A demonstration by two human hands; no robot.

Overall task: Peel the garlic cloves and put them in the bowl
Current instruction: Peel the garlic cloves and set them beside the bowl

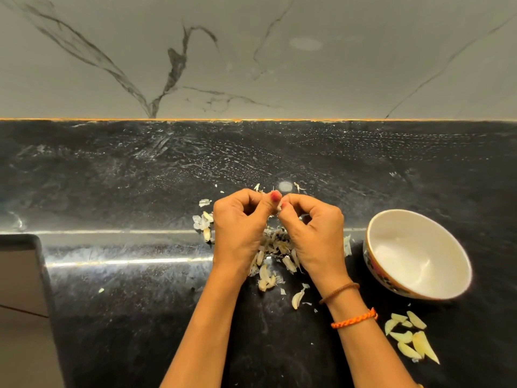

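Garlic clove (279,206) is sitting pinched between the fingertips of both hands, raised over the black countertop (134,317); only a pale sliver of it is showing between the thumbs. Going from the left, a grey rectangular panel (19,289) is lying at the counter's near left corner. Next, a few papery white skins and unpeeled cloves (203,222) are lying just beside the left hand. The left hand (240,222) is reaching forward from a bare forearm, knuckles up, its fingers curling inward and its red-nailed thumb pressing against the clove. Under and between the two hands, a heap of garlic skins and cloves (275,247) is spreading on the polished, speckled stone, with more scraps trailing toward the near edge. The right hand (313,228) is mirroring the left, fingers curling, thumb and forefinger nipping the clove from the other side, so the two hands are touching at the thumbs. A thin brown bracelet (340,292) and a braided orange cord (354,317) are circling the right wrist. Farther right, a round white ceramic bowl (447,247) with a patterned outer wall is tilting toward the camera, well apart from the held clove. Near the bowl's front, a cluster of smooth, yellowish peeled cloves (411,337) is lying on the counter. Behind everything, a grey veined marble wall (251,51) is rising.
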